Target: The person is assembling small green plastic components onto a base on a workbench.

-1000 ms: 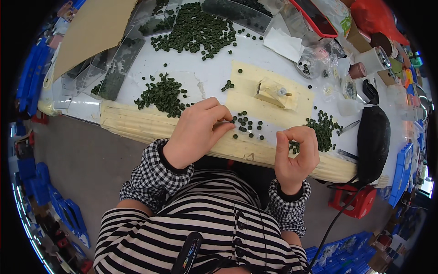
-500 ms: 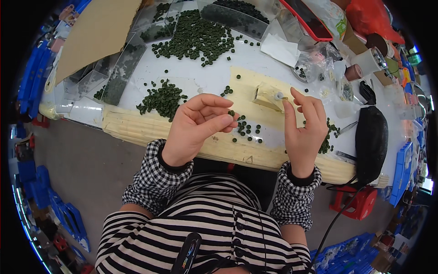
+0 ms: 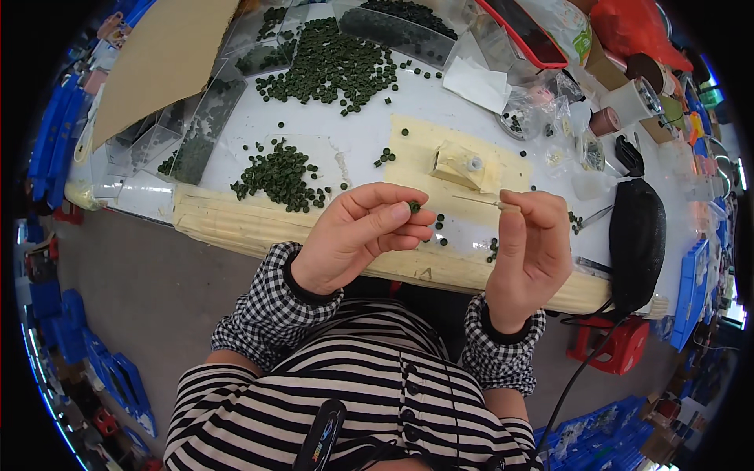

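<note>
Between thumb and fingertips, my left hand [image 3: 365,224] pinches a small dark green round piece [image 3: 414,206]. My right hand [image 3: 530,251] grips the end of a thin needle-like tool [image 3: 476,201], its shaft pointing left toward that piece; the two are apart. Just beyond them is a small tape-wrapped block [image 3: 458,168] with a greyish round plug on its top. A few more green pieces [image 3: 440,228] lie on the table between my hands. Left of my left hand is a small heap of the same green pieces [image 3: 281,177].
A large green heap [image 3: 334,63] spreads at the back, beside clear trays [image 3: 208,118] and a cardboard sheet [image 3: 161,63]. A white tissue [image 3: 477,82], a red-edged phone [image 3: 528,31], plastic bags and a black pouch [image 3: 638,243] stand right. Tweezers [image 3: 597,217] lie near the pouch.
My right hand has drawn back from the tape-wrapped block toward me and now holds the needle-like tool. My left hand has shifted slightly right and nearer me, still pinching the green piece.
</note>
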The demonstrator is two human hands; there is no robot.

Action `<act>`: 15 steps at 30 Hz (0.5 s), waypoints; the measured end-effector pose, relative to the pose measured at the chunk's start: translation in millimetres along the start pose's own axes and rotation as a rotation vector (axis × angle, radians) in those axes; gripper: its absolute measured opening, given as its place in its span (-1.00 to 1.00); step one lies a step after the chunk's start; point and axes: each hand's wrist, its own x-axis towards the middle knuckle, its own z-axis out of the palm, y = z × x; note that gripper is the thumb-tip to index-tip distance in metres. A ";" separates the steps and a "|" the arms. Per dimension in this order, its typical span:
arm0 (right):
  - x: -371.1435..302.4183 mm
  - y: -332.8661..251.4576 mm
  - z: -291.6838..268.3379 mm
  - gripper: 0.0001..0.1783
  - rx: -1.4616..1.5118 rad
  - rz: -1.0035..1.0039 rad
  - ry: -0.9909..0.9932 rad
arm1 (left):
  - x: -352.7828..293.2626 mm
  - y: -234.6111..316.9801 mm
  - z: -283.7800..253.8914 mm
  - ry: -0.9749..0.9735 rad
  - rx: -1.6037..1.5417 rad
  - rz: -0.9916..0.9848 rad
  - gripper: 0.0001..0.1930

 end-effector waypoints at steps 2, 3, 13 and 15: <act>-5.9 2.4 6.4 -0.89 0.119 0.066 -0.031 | -0.6 -0.4 1.4 -0.015 -0.005 -0.022 -0.72; -8.1 3.7 8.0 -0.89 0.178 0.099 -0.046 | -1.0 -1.1 1.5 -0.022 0.004 -0.031 -0.72; -8.1 -5.2 14.5 -0.82 0.269 0.128 -0.237 | -3.2 -4.5 -0.7 -0.058 0.105 -0.047 -0.73; -8.7 -4.3 14.1 -0.83 0.267 0.139 -0.241 | -3.1 -4.6 -1.2 -0.064 0.121 -0.051 -0.73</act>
